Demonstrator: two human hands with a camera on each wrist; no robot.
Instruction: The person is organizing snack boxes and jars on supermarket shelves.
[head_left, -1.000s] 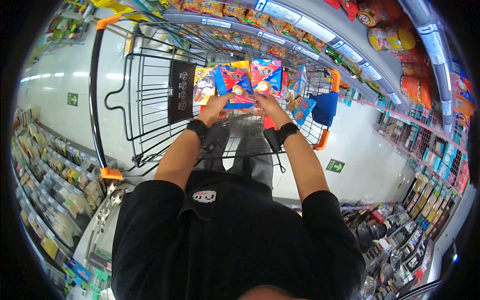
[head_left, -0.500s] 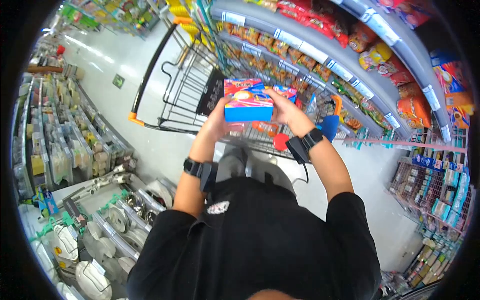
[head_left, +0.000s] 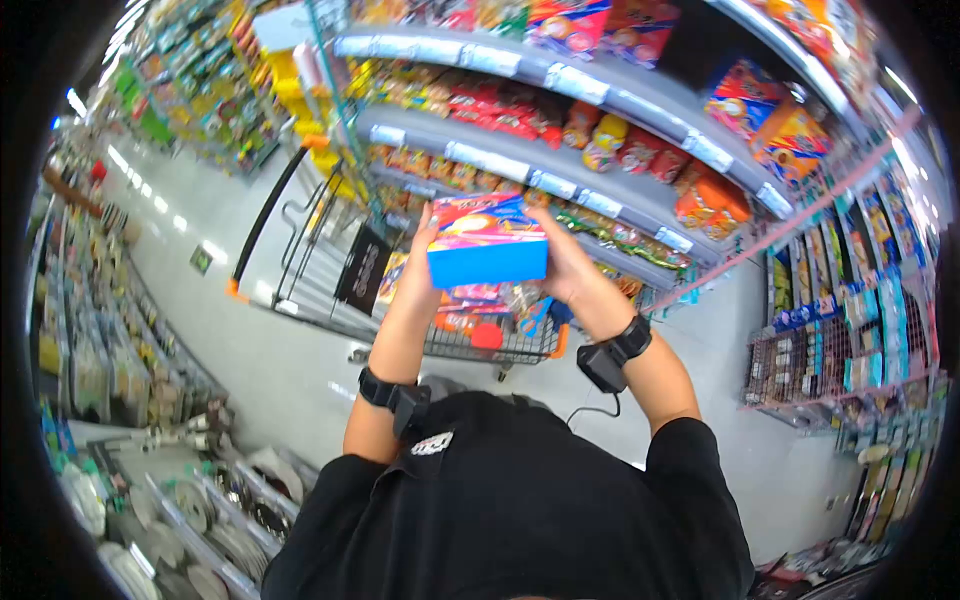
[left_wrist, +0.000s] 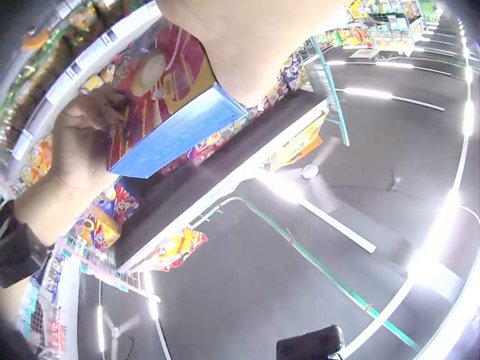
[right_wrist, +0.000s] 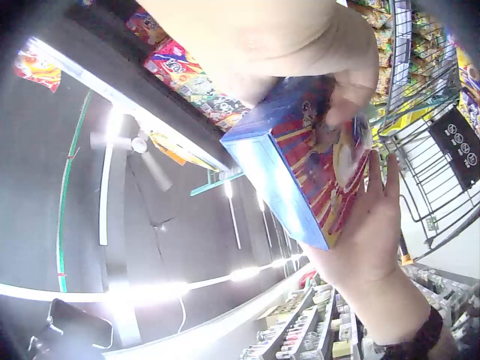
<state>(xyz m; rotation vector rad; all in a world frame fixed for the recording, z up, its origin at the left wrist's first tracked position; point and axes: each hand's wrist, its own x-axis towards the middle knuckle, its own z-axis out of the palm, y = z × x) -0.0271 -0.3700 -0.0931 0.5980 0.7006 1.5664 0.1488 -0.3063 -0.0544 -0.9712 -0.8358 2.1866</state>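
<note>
Both hands hold a red and blue snack box (head_left: 488, 262) out in front of the chest, above the shopping cart. The left hand (head_left: 415, 265) is on its left side, and in the right wrist view its fingers lie along the printed face. On the opposite side is the right hand (head_left: 568, 262), whose fingers reach over the printed face in the left wrist view. A plain blue side of the box faces the person. Below it, the cart (head_left: 260, 215) carries more colourful packs, a round red item (head_left: 486, 336) and a blue packet (head_left: 535, 318).
Ahead, a curved-looking snack shelf (head_left: 480, 160) holds rows of bags, with similar colourful boxes (head_left: 745, 97) on an upper level at the right. A pink-edged wire rack (head_left: 840, 350) stands to the right. Dishware (head_left: 190, 500) fills a display at the lower left.
The snack box has been lifted out of the cart and raised in both hands toward the shelves. The view has tilted up, showing more upper shelf, and the cart now appears lower.
</note>
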